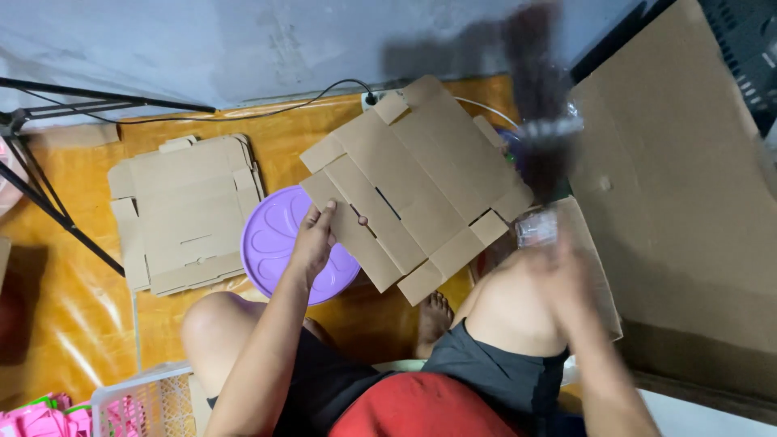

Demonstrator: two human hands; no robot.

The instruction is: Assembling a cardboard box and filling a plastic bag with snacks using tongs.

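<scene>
1 flat brown die-cut carton blank (417, 182) is held at centre; a stack of matching blanks (186, 212) lies left; a large brown cardboard sheet (688, 194) lies right.

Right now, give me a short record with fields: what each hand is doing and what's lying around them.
left hand: holds edge of flat unfolded brown cardboard box blank
right hand: motion-blurred, grip unclear
under blank: round purple plastic lid
floor left: stack of flat cardboard blanks
right: large brown cardboard sheet
bottom left: white plastic basket
</scene>
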